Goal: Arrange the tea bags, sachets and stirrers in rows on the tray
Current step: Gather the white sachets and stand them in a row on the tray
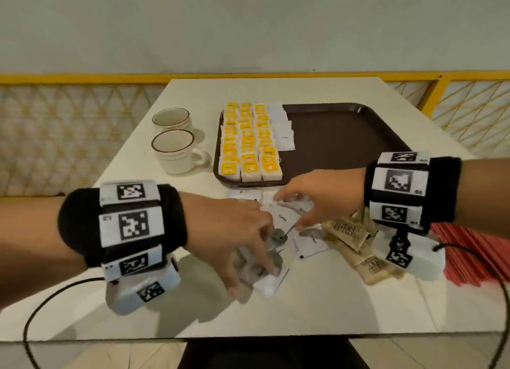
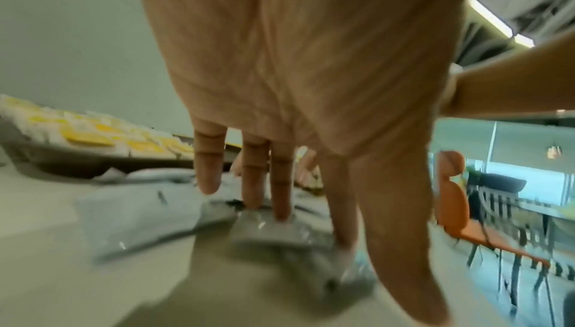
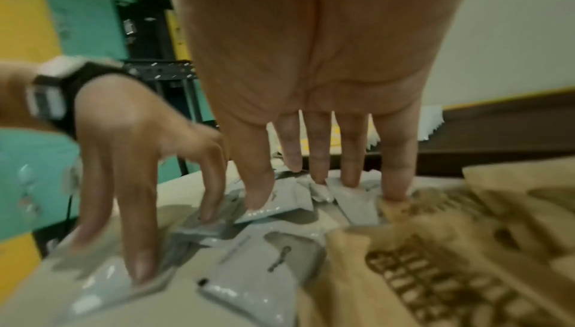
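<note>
Both our hands are down on the loose pile at the lower middle of the head view. Our left hand [image 1: 242,239] spreads straight fingers [image 2: 281,184] onto the white coffee sachets [image 1: 281,216], pressing them flat and gripping nothing. Our right hand [image 1: 317,194] likewise lies wide, fingertips [image 3: 350,175] touching the same white heap, thumb near one packet's edge. The sachets lie directly under both hands, skewed at mixed angles, so we judge neither hand is nearer; the right sits closer to the tray. Just right of the pile lie brown sugar sachets [image 1: 356,239], and at the right edge, red stirrers [image 1: 474,252].

Beyond, toward frame centre, the dark tray [image 1: 345,136] holds three columns of yellow tea bags [image 1: 248,142] on its left side, running near to far, with a short fourth column of white sachets beside them; its right half is bare. Two cups [image 1: 172,147] stand left of it.
</note>
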The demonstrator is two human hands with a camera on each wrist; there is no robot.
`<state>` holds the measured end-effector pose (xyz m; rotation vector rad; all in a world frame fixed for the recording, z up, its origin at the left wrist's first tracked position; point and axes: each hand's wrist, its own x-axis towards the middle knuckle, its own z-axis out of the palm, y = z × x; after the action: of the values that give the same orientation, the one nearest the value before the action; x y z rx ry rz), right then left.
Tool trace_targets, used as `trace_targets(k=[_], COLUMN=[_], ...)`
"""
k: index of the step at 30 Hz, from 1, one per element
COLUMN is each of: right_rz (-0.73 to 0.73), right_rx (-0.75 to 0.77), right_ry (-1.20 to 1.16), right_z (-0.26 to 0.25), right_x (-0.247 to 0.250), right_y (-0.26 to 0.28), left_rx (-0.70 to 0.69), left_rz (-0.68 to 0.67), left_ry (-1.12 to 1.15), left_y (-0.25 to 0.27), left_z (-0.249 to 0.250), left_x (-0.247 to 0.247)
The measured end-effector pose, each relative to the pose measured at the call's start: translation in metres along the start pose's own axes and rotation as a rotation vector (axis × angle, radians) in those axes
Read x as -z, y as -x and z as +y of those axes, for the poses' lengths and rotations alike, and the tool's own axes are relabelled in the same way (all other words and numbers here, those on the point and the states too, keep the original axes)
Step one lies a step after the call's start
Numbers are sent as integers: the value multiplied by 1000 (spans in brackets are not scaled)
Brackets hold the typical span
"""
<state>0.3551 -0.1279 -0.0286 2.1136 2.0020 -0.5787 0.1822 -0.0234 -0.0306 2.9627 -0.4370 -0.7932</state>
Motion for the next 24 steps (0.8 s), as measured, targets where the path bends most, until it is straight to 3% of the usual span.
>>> trace_targets(k=[3,5,8,11,15,19,24], right_rz=[110,169,42,-62,-27,-28,3], right_rx=[-32,-69,-110,-64,49,16,18], right_ry=[-75,11,141,89,86,28,58], right_z=[4,9,11,3,-6,-10,-11], right_x=[3,7,2,-8,-9,-7,4], right_y=[5,8,10,8,-3,-12,-17], left_rx=[57,86,182,340,511,502,495], left_rz=[40,123,226,164,53,80,152], left_ry=[-26,-37,-76,-5,114,202,93], left_y=[-4,-4,-7,-10,-10,-7,-7], left_z=[3,4,3,-1,-13,-18,-20], left_x=[-6,-4,-7,-12,-19,-23,-19])
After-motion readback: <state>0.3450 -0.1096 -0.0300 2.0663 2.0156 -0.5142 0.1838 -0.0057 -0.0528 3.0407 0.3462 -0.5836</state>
